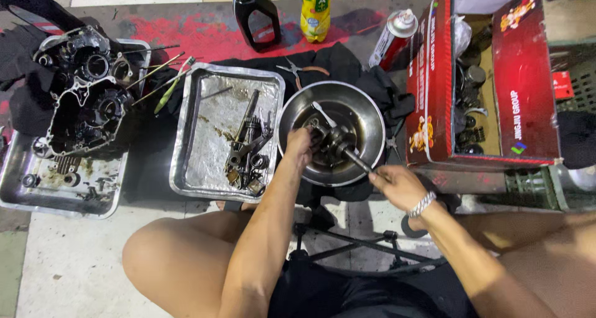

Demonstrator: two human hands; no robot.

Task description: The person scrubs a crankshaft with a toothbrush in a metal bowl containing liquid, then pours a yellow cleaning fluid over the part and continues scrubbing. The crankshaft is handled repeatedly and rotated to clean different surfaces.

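On the low surface (205, 29), stained red and black, the work is laid out in a row before a seated person. Largest at the right: a red cardboard box (521, 76), open, packed with dark metal parts. Far left, an engine casing (84, 91) sits on a steel tray (62, 197) smeared with oil. Centre-left, a second steel tray (205, 163) holds a loose heap of gears and shafts (248, 153). Just right of it, a round steel bowl (366, 116) rests on a black cloth (338, 60).

The crankshaft (338, 145) lies in the bowl, its shaft end pointing out over the near rim toward the person. Left hand (300, 145): fingers curled down into the bowl, closed on the heavy end of the crankshaft. Right hand (397, 184), metal bracelet at the wrist: fingers pinched shut around the tip of the shaft, just outside the rim.

Judgement on doing this well: the part looks oily, so both grips should be firm, the heavy end carrying the weight and the shaft end only steering. Turning should be slow and kept low over the bowl, so drips and any slip land inside. The rim is close to the shaft; knocking it could mark the bearing surface.

Small items behind: a black oil bottle (256, 17), a yellow drink bottle (315, 11), a spray can (392, 39), pliers (297, 70).
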